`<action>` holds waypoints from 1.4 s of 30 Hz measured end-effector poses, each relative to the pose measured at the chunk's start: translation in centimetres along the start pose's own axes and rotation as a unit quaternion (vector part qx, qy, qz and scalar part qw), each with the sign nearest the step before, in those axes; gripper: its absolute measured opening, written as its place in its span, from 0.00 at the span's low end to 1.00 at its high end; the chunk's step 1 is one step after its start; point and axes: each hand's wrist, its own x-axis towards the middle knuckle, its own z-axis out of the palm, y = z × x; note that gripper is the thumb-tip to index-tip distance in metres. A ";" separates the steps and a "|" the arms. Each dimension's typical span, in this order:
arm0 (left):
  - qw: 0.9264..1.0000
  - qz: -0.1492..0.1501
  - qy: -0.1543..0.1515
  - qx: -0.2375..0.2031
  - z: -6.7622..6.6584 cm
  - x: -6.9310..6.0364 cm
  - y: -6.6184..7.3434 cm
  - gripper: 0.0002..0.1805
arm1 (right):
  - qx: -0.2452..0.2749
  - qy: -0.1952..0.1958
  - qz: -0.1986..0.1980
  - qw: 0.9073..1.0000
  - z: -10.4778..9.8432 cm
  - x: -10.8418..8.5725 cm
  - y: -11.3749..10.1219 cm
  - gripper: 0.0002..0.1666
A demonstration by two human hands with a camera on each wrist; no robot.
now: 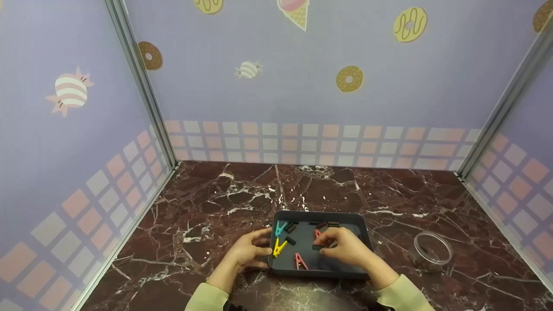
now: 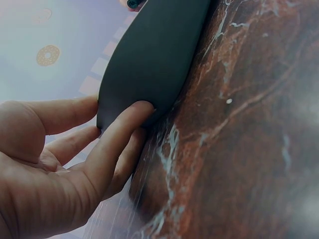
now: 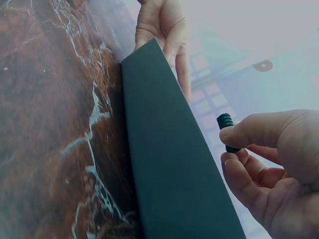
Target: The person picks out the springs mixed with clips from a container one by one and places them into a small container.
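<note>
A dark grey tray [image 1: 302, 273] holds a blue clip [image 1: 279, 229], a yellow clip [image 1: 278, 248], a pink clip [image 1: 300, 261], a red clip [image 1: 317, 235] and several small dark cylinders [image 1: 290, 240]. The left hand [image 1: 248, 249] touches the tray's left side; in the left wrist view that hand [image 2: 75, 154] has its fingertips against the outer wall [image 2: 149, 59]. Over the tray's right half is the right hand [image 1: 345, 247]. In the right wrist view the right hand [image 3: 279, 159] pinches a dark ridged cylinder [image 3: 226, 121] between thumb and fingers, above the rim.
A clear round container [image 1: 430, 252] stands on the marbled table [image 1: 207, 211], to the right of the tray. Patterned panels [image 1: 293, 99] with metal corner posts [image 1: 144, 86] enclose the back and sides.
</note>
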 end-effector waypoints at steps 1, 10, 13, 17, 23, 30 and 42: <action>1.000 0.000 0.000 0.000 0.0 0.0 0.0 0.38 | -0.003 0.002 0.002 1.000 -0.1 -0.1 0.0 0.10; 1.000 0.000 0.001 0.002 0.0 0.0 0.0 0.38 | -0.019 0.025 0.010 0.999 -1.9 -1.3 0.8 0.10; 1.000 -0.003 0.000 0.000 0.0 0.0 0.0 0.38 | -0.023 0.028 0.015 0.999 -2.8 -2.0 1.1 0.09; 1.000 -0.004 -0.001 -0.003 0.1 0.1 -0.1 0.38 | -0.015 0.036 0.024 0.999 -4.0 -2.9 1.4 0.09; 1.000 -0.002 0.001 -0.007 0.0 0.1 -0.2 0.38 | -0.010 0.056 0.024 0.998 -5.9 -4.3 2.1 0.10; 1.000 0.000 0.001 -0.004 0.0 0.2 -0.3 0.38 | -0.031 0.075 0.054 0.995 -8.5 -6.0 3.1 0.11; 1.000 0.000 0.002 0.004 0.0 0.1 -0.1 0.38 | -0.067 0.107 0.118 0.985 -12.7 -10.0 5.1 0.15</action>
